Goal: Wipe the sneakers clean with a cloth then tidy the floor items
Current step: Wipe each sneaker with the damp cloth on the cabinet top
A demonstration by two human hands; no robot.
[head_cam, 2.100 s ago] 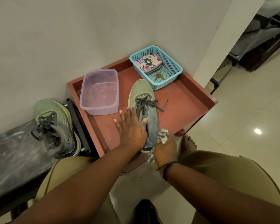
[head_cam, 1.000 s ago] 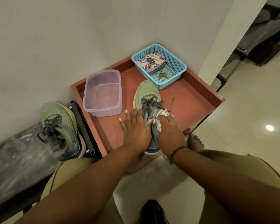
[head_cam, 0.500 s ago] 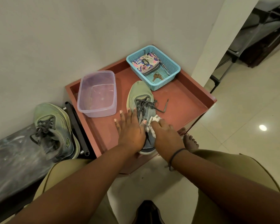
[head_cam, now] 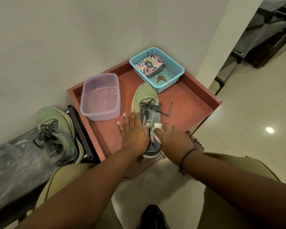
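A green sneaker (head_cam: 144, 98) with grey laces lies on the red tray table (head_cam: 191, 103), toe pointing away from me. My left hand (head_cam: 134, 131) lies flat on its laced top and left side, fingers spread, steadying it. My right hand (head_cam: 173, 138) holds a white cloth (head_cam: 156, 132) bunched against the sneaker's right side near the heel. The second green sneaker (head_cam: 56, 134) stands on a dark bench (head_cam: 12, 169) to the left, untouched.
A clear plastic tub (head_cam: 100, 96) stands on the tray's left part. A blue mesh basket (head_cam: 173, 66) with a patterned pouch and keys sits in the far corner. Walls close the back and left. Tiled floor (head_cam: 254, 129) and a dark rack lie to the right. My bare foot shows under the tray's edge.
My right hand slid the cloth forward along the sneaker's right side, then back toward the heel. The left hand stayed pressed on the shoe.
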